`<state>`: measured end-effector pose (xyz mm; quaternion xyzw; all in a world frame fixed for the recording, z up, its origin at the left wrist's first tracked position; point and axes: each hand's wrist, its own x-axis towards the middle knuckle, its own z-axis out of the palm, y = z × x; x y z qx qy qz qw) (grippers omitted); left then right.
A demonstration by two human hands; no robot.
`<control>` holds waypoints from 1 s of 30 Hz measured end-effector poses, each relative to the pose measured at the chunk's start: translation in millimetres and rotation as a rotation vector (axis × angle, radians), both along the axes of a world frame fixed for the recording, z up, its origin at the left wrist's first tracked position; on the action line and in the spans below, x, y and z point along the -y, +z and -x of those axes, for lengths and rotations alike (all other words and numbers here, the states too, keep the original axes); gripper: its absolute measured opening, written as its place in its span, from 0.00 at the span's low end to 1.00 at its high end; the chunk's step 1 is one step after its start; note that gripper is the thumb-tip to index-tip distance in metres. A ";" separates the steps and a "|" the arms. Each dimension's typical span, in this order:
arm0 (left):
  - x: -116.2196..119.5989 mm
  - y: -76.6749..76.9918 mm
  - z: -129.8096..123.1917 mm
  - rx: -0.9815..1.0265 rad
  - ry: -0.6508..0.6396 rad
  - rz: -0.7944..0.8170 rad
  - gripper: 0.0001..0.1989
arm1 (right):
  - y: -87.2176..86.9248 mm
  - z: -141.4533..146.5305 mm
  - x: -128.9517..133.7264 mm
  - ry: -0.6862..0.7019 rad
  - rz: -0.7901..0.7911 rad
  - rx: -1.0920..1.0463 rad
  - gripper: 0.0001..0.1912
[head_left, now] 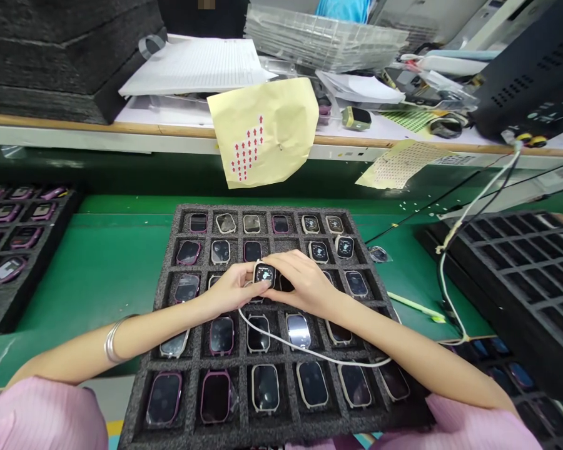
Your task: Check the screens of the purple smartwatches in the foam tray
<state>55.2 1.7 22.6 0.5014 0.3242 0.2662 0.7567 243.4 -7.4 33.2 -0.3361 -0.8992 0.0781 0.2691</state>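
A smartwatch without a strap point(264, 275), its screen lit, is held between both hands above the middle of the foam tray point(169, 250). My left hand point(232, 287) pinches it from the left, thumb on the lower edge of its face. My right hand point(300, 278) is closed on its right side. From beneath my left hand a white cable point(300, 349) loops down and right, passing under my right forearm; its end is hidden. Strapless watches in purple and pale cases fill many tray compartments, and a few at upper right, such as this watch point(318, 252), have lit screens.
Another foam tray of purple watches point(9, 250) lies at left, and stacked black trays point(520, 269) stand at right. Above the green bench, a shelf point(169, 129) carries papers, a clear plastic tray and a black device point(535, 81). Yellow sticker sheets point(267, 131) hang over its edge.
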 end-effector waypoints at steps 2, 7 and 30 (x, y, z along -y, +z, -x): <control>0.3 -1.2 0.3 -0.011 -0.006 -0.009 0.21 | 0.1 0.1 0.4 -0.003 0.004 -0.001 0.21; 0.6 -4.7 0.0 -0.002 0.007 -0.028 0.21 | -1.2 -0.4 0.5 -0.014 0.018 0.001 0.21; 0.8 -15.8 -0.3 -0.020 -0.002 -0.142 0.16 | -3.1 -0.5 3.2 -0.018 0.022 0.006 0.21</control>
